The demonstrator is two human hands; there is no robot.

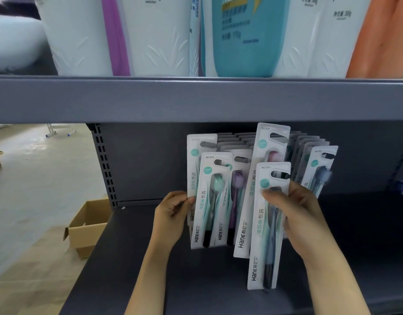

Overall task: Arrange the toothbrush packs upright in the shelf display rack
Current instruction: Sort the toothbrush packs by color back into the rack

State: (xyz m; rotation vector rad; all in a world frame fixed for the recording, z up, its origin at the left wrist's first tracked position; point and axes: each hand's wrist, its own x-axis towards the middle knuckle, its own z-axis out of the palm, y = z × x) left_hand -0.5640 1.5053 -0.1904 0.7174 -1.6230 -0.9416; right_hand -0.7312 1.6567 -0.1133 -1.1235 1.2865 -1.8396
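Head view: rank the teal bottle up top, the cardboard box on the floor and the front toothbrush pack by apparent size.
1. Teal bottle, cropped by the frame.
2. Front toothbrush pack, nearest the camera, so its rank is unsure.
3. Cardboard box, partly hidden.

Both hands raised, forearms reaching up and forward.
Left hand [173, 212] pinches with thumb and fingertips; right hand [296, 214] curls, thumb forward.

Left hand [173, 212] and right hand [296, 214] grip toothbrush packs [267, 223] above grey shelf [196, 280].
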